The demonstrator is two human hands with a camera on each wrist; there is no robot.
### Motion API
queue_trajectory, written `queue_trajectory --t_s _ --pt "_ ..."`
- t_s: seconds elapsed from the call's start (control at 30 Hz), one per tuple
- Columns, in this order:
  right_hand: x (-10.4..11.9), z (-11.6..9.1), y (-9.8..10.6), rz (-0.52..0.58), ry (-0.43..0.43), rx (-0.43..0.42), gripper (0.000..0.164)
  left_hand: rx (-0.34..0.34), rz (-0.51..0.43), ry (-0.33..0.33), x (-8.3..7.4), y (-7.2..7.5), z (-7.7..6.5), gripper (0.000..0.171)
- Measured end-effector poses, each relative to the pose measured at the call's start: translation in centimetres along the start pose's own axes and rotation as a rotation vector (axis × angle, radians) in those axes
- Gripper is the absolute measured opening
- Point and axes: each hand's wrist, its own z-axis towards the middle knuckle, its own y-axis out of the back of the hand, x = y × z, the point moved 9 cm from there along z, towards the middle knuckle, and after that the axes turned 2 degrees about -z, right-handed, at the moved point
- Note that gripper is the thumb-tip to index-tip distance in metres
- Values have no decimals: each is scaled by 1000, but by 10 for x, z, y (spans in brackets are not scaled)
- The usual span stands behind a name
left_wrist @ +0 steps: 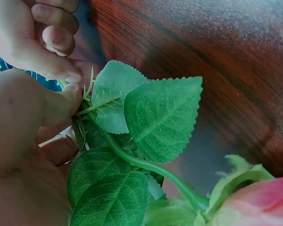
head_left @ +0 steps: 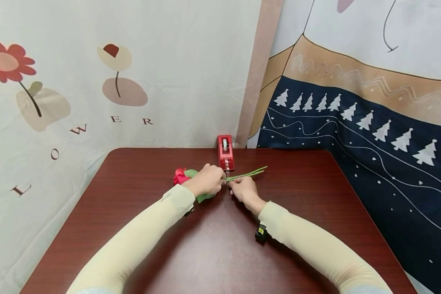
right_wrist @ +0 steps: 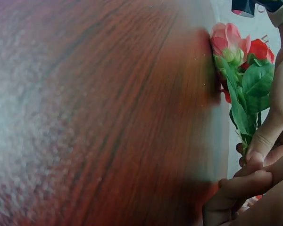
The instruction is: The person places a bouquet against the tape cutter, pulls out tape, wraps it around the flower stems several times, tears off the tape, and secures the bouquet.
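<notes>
My left hand [head_left: 206, 180] grips a bunch of artificial flowers at the stems, with red and pink blooms [head_left: 180, 176] pointing left and green leaves [left_wrist: 155, 117] spread below my palm. The thin green stems [head_left: 250, 174] run out to the right, past a red tape dispenser [head_left: 226, 152] at the table's back edge. My right hand [head_left: 242, 189] pinches the stems just right of the left hand, fingertips meeting the left thumb [left_wrist: 61, 101]. In the right wrist view the blooms [right_wrist: 231, 40] and leaves [right_wrist: 257, 80] stand above my curled fingers [right_wrist: 240, 186].
A dark red-brown wooden table [head_left: 220, 245] carries everything. Patterned cloth hangs behind it: flowers and letters [head_left: 77, 81] on the left, white trees on navy [head_left: 371, 134] on the right. Cream sleeves cover both forearms.
</notes>
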Motion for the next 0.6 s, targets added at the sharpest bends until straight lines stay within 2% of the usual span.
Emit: queue_trajectory --t_s 0.1,0.2,0.33,0.43,0.6 --pt "3 -9 -2 110 -55 55 30 -6 -5 -7 0 1 0 19" --pt "-2 -10 -10 305 -114 148 27 -7 -2 -7 0 2 -1 19" --pt "-5 -10 -20 556 -202 256 16 3 9 -2 1 2 -2 19" --pt "-3 -10 -26 659 -240 314 8 12 10 -3 1 1 -4 20" --pt "1 -12 -33 783 -271 398 9 3 22 -8 3 1 -4 24"
